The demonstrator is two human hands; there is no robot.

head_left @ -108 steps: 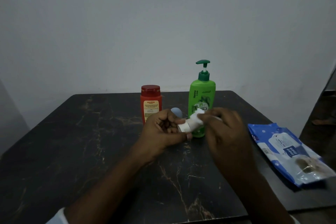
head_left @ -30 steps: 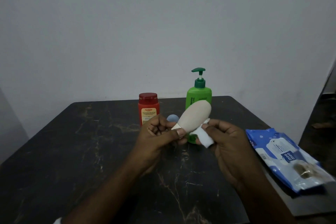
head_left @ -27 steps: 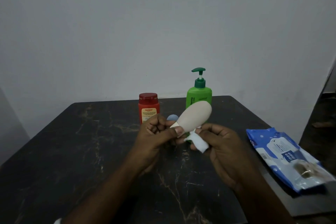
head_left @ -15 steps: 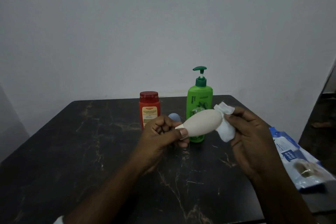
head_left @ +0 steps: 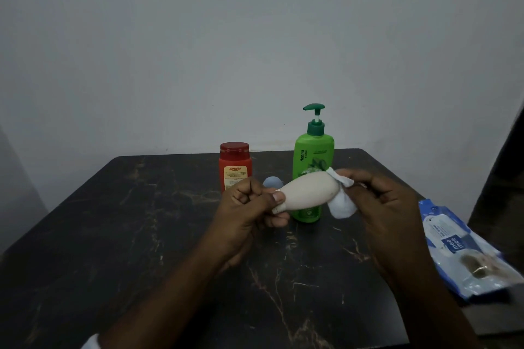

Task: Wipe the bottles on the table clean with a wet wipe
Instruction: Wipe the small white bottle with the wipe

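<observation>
Beige bottle: your beige bottle [head_left: 309,193] is up off the table at frame centre. It is smooth, unlabelled and teardrop-shaped, and lies almost sideways with its narrow neck to the left and its wide base to the right.
Left hand: your left hand [head_left: 249,207] pinches the neck, thumb on top and fingers curled under.
Right hand: your right hand [head_left: 388,207] clutches a crumpled white wipe [head_left: 341,205] against the bottle's base.
Other bottles: a green pump bottle [head_left: 313,150] stands upright directly behind the beige one. A red bottle [head_left: 234,166] stands upright to its left, apart from it.
Room: the dark veined table [head_left: 141,235] is bare across the lower left and below your hands. Its far edge runs just behind the standing bottles.
Pack: a blue wipe pack [head_left: 465,252] lies at the table's right edge.
Hidden: your left fingers cover the beige bottle's mouth, and the bottle hides the green label's lower part. A small blue rounded object [head_left: 271,181] sits between the red and green bottles, too covered to identify. The pack is blurred and cut off by the frame's right side.
</observation>
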